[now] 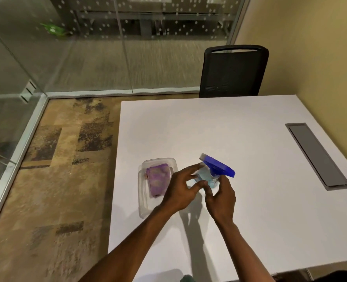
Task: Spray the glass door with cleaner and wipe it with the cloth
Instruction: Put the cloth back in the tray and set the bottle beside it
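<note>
Both hands meet around a spray bottle (pixel 208 176) standing on the white table (pixel 229 129). The left hand (pixel 181 191) curls its fingers and thumb round the bottle's clear body; the right hand (pixel 221 197) grips it from the other side, below the blue trigger head. Just left lies a folded purple cloth (pixel 158 179) in a clear plastic tray (pixel 144 208). Glass walls (pixel 87 64) stand beyond, and a black chair (pixel 232 73) sits at the far edge.

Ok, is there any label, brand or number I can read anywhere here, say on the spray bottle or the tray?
None readable.
Clear spray bottle with blue trigger head: no legible label; blurred, partly covered by both hands.
Clear plastic tray and folded purple cloth: no print.
Frosted glass wall: dots only.
</note>
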